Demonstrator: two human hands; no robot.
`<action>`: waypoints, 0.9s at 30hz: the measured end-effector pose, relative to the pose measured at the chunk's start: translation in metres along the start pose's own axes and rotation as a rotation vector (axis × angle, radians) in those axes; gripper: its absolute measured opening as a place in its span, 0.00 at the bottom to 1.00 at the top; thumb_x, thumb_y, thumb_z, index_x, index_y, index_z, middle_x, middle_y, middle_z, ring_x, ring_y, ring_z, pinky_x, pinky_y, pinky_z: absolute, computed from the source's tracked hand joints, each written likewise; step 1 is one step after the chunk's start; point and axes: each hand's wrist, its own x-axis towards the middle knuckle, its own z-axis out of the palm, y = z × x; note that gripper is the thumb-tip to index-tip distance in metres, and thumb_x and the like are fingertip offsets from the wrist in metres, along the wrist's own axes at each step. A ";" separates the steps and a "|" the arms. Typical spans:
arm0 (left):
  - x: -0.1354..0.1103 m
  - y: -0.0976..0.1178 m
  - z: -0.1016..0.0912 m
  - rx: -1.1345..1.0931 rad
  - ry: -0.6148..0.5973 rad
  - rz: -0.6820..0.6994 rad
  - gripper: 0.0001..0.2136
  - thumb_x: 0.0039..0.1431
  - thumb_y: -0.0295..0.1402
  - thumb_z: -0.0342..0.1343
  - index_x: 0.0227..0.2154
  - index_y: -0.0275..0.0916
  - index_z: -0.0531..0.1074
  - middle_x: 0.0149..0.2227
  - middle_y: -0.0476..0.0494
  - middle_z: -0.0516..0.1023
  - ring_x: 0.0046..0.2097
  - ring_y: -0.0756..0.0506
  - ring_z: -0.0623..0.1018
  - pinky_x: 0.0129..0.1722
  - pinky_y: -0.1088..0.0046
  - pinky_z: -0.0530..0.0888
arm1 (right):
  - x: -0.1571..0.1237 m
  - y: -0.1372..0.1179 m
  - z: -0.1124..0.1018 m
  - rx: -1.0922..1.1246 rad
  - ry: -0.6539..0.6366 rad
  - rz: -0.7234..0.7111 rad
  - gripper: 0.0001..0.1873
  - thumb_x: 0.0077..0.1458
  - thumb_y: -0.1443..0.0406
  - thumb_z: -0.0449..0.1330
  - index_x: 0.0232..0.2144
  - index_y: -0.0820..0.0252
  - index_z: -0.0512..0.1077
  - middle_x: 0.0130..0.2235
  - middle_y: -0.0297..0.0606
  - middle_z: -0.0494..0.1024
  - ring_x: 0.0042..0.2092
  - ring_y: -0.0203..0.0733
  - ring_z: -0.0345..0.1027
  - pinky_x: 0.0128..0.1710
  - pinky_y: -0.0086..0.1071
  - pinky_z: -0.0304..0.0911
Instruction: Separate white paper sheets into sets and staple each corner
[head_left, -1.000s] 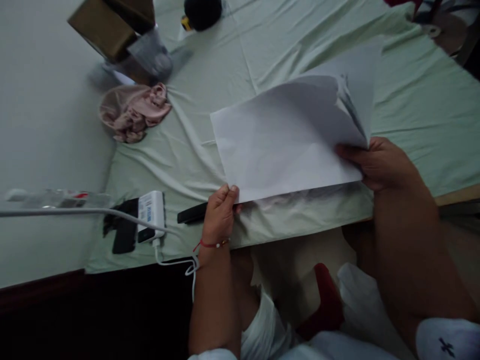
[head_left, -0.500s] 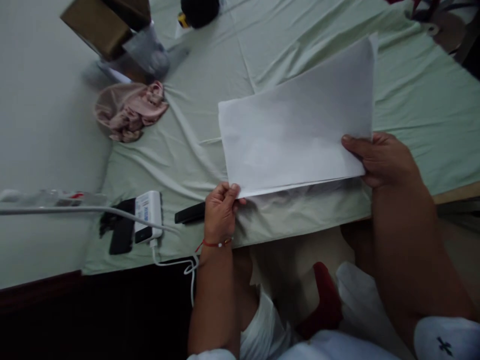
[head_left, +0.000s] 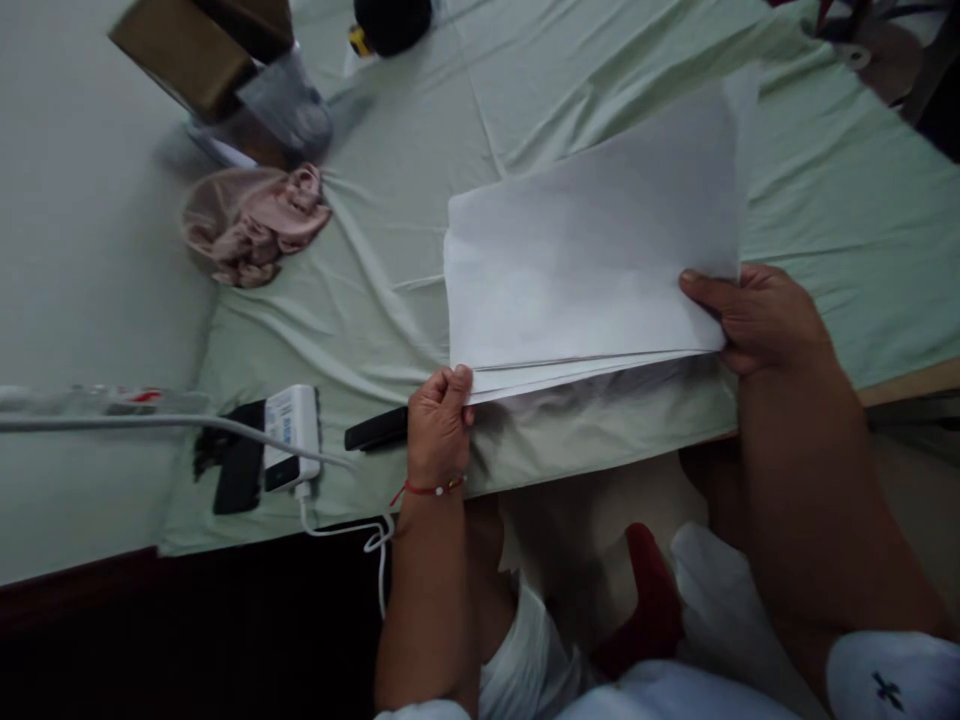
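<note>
Several white paper sheets are held in a loose stack above the cloth-covered table, their lower edges slightly fanned apart. My left hand is closed on the near left corner, thumb on top. At the right edge, my right hand grips the sheets with its thumb laid over the upper face and the fingers hidden beneath. Just left of my left hand lies a black stapler-like object, partly covered by that hand, so its kind is unclear.
A pale green cloth covers the table. On the left are a white power bank with a cable, a dark phone-like object and pink fabric. A cardboard box and a black round object stand farther back.
The sheets have shifted against each other, so their lower and left edges now show more separate layers. Both hands keep hold of the paper. The view has moved slightly.
</note>
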 end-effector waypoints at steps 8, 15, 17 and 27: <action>0.001 -0.002 0.004 -0.123 0.076 -0.032 0.21 0.51 0.45 0.75 0.22 0.39 0.70 0.18 0.58 0.65 0.18 0.56 0.62 0.15 0.80 0.57 | 0.002 0.001 -0.002 -0.009 -0.016 0.017 0.08 0.52 0.71 0.71 0.25 0.60 0.76 0.27 0.33 0.78 0.28 0.34 0.68 0.27 0.28 0.63; 0.004 -0.009 0.002 -0.142 0.081 0.056 0.19 0.44 0.39 0.78 0.24 0.39 0.72 0.24 0.56 0.75 0.26 0.54 0.72 0.27 0.80 0.70 | -0.002 0.003 -0.001 -0.068 -0.130 0.035 0.12 0.46 0.67 0.77 0.24 0.60 0.76 0.25 0.34 0.77 0.26 0.33 0.65 0.26 0.28 0.65; 0.004 -0.009 0.002 -0.135 0.089 0.047 0.19 0.44 0.39 0.78 0.22 0.40 0.71 0.23 0.56 0.75 0.27 0.54 0.73 0.29 0.79 0.72 | -0.002 0.003 0.001 -0.055 -0.132 0.021 0.10 0.47 0.68 0.76 0.24 0.60 0.76 0.25 0.33 0.77 0.26 0.33 0.65 0.27 0.28 0.65; 0.000 -0.010 0.007 -0.156 0.083 0.006 0.18 0.46 0.46 0.76 0.30 0.39 0.79 0.30 0.47 0.84 0.38 0.44 0.85 0.40 0.69 0.81 | -0.001 0.002 0.002 -0.038 -0.091 -0.009 0.09 0.49 0.70 0.73 0.24 0.60 0.77 0.26 0.33 0.77 0.27 0.33 0.66 0.28 0.28 0.64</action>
